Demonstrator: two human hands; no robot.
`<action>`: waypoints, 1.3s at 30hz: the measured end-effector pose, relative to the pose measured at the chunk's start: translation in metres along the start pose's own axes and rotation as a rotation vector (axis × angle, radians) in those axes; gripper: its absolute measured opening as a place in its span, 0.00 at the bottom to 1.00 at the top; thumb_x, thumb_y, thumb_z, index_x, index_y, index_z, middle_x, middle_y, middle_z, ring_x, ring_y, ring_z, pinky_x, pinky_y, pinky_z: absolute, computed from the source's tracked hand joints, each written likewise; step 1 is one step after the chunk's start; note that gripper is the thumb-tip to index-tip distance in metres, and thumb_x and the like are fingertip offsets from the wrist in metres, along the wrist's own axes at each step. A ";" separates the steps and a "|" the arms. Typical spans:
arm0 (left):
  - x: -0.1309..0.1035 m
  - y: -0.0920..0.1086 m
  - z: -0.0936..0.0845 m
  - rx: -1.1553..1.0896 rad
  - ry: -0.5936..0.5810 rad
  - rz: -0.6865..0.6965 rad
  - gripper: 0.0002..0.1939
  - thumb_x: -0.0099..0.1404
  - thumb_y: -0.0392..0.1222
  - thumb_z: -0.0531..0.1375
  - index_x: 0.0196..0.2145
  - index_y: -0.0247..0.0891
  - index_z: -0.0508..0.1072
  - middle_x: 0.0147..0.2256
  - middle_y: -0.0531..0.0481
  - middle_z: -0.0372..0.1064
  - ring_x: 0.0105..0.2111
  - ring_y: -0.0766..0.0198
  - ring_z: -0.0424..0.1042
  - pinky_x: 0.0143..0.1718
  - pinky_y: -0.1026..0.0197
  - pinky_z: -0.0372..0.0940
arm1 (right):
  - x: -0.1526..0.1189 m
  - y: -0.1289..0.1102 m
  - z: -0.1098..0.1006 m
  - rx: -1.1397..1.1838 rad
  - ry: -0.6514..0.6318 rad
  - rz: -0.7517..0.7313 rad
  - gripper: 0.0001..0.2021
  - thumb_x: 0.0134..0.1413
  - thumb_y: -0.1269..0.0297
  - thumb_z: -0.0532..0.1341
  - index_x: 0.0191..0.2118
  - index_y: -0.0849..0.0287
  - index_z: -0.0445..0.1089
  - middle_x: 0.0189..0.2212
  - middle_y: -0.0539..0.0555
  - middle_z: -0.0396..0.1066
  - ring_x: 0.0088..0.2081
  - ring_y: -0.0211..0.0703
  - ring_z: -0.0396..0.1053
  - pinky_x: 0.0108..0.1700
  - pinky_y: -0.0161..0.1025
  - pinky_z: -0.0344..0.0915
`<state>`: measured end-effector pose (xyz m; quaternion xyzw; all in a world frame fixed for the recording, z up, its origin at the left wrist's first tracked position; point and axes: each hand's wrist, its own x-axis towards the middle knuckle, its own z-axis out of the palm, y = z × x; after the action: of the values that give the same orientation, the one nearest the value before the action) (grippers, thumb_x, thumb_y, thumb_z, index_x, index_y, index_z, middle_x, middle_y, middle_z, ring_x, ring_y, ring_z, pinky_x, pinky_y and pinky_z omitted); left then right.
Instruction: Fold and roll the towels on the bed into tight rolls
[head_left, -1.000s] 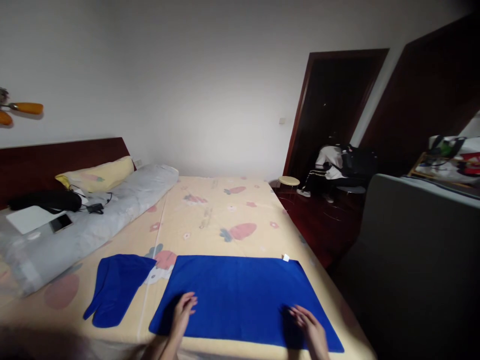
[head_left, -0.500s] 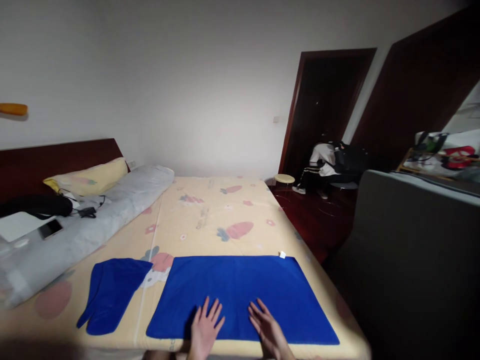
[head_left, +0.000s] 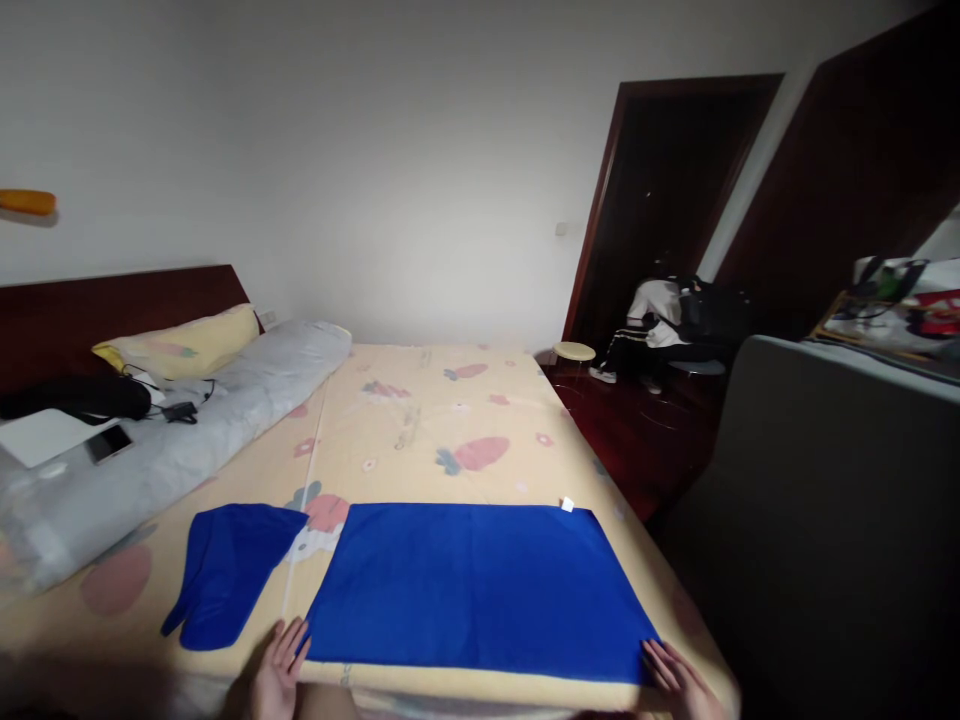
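half a second ago both hands were near each other over the middle of the large blue cloth (head_left: 480, 590); now they are well apart, the left hand (head_left: 279, 665) at its near left corner and the right hand (head_left: 679, 680) at its near right corner. to my judgement this means that the work has passed from the middle of the cloth to its two near corners. the cloth itself lies flat on the bed (head_left: 397, 420), at the near edge, in about the same place as before. the fingers of each hand are extended and rather close together, touching the corner or just beside it; i cannot tell if any corner is pinched, because the thumbs are not clearly shown. now i count: two hands, one large blue cloth, and one smaller blue cloth (head_left: 229, 580), which rests to the left and apart from it. there is one white tag (head_left: 567, 504) at the far edge, near the far right corner. farther away i see one yellow pillow (head_left: 187, 345), one phone (head_left: 109, 444) and one round stool (head_left: 574, 352).
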<state>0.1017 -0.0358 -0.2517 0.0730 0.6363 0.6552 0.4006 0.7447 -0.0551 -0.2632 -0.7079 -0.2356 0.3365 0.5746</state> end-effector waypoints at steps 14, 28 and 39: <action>-0.148 -0.113 0.186 1.041 -1.037 0.670 0.30 0.64 0.39 0.47 0.65 0.44 0.56 0.67 0.50 0.48 0.67 0.56 0.46 0.69 0.46 0.38 | -0.132 0.008 0.230 -0.650 -0.824 -0.690 0.28 0.56 0.64 0.50 0.63 0.47 0.59 0.64 0.51 0.56 0.66 0.51 0.52 0.67 0.55 0.47; -0.042 -0.040 0.030 1.224 -0.324 0.747 0.32 0.58 0.61 0.52 0.58 0.51 0.66 0.65 0.48 0.55 0.66 0.51 0.49 0.66 0.42 0.33 | -0.019 0.030 0.021 -0.593 -0.153 -0.452 0.29 0.41 0.47 0.59 0.52 0.51 0.72 0.60 0.57 0.64 0.65 0.58 0.53 0.66 0.59 0.44; -0.095 -0.066 0.145 1.183 -0.710 0.857 0.33 0.61 0.38 0.50 0.65 0.46 0.55 0.67 0.53 0.48 0.68 0.56 0.44 0.67 0.46 0.32 | -0.048 -0.010 0.140 -0.714 -0.338 -0.662 0.30 0.49 0.58 0.55 0.60 0.50 0.63 0.65 0.55 0.55 0.66 0.54 0.51 0.65 0.57 0.46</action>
<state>0.2817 0.0094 -0.2454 0.7135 0.6291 0.2447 0.1878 0.6083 0.0044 -0.2596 -0.6831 -0.6368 0.1448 0.3268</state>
